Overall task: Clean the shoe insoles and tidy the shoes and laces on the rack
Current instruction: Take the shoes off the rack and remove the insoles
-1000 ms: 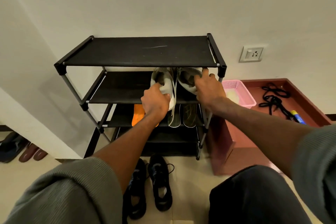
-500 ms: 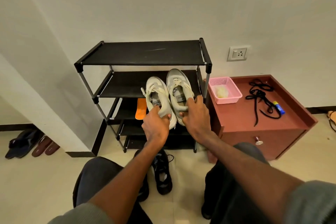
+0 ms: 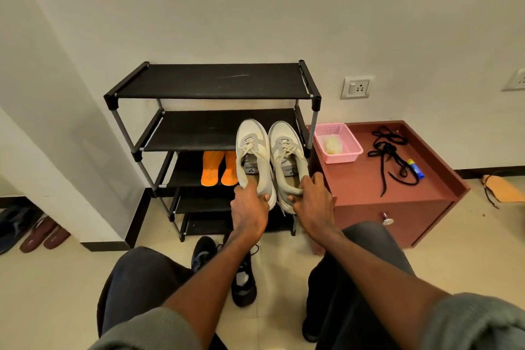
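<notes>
A pink basket (image 3: 338, 142) holding a pale sponge (image 3: 331, 145) sits on a reddish cabinet (image 3: 397, 207) against a white wall, below a socket (image 3: 356, 88). A blue-and-yellow tube (image 3: 415, 169) lies nearby. Brown slippers (image 3: 45, 233) rest on the floor at far left.

Black shoe rack (image 3: 211, 81), red cabinet (image 3: 366, 179) and tiled floor (image 3: 56, 287)

Orange insoles (image 3: 218, 169) lie on the rack's third shelf; pink basket (image 3: 338, 142), black laces (image 3: 387, 150) and a blue-yellow tube (image 3: 415, 168) on the cabinet; black sneakers (image 3: 241, 278) on the floor.

Cream-white sneakers (image 3: 271, 156) with grey panels above the fingers; orange insoles (image 3: 218, 167) left of them; black rack (image 3: 210, 81); pink basket (image 3: 338, 142), black laces (image 3: 387, 155) rightward.
</notes>
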Tool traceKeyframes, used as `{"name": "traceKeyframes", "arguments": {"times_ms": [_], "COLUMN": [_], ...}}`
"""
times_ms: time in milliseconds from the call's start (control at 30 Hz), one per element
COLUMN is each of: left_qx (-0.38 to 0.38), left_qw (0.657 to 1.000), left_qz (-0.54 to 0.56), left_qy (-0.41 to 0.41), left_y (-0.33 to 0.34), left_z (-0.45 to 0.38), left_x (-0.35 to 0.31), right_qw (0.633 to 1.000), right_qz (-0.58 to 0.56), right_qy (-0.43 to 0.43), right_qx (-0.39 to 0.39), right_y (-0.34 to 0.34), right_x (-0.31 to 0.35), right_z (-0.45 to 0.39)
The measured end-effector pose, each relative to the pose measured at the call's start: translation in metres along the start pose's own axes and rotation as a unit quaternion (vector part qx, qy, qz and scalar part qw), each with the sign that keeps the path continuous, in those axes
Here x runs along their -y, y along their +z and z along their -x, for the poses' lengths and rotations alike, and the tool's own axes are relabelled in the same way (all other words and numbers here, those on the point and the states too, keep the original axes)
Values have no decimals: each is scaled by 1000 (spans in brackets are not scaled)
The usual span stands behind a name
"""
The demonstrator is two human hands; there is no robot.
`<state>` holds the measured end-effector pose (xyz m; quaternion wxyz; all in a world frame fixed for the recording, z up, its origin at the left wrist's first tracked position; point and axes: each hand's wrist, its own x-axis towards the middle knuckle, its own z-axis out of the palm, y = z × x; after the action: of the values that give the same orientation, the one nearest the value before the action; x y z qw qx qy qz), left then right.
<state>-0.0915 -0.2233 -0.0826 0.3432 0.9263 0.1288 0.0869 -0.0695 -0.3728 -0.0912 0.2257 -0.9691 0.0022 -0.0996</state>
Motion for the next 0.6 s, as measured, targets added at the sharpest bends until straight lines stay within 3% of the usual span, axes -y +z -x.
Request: {"name": "traceKeyframes", "arguments": {"times_ms": [333, 600], "left_qx": [18, -4], "left_qw": [999, 1000], "left_qz": [-35, -15], "left_qy": [-22, -5], "left_y": [24, 19], "left_z": [-28, 24], "left_x": [-4, 13], "right_qw": [1000, 997], "right_qz": [16, -63], "right_qy": [-15, -14], "right_qx": [-2, -32], "right_y": [14, 16], "right_x": [-13, -14], "right_z": [-31, 20]}}
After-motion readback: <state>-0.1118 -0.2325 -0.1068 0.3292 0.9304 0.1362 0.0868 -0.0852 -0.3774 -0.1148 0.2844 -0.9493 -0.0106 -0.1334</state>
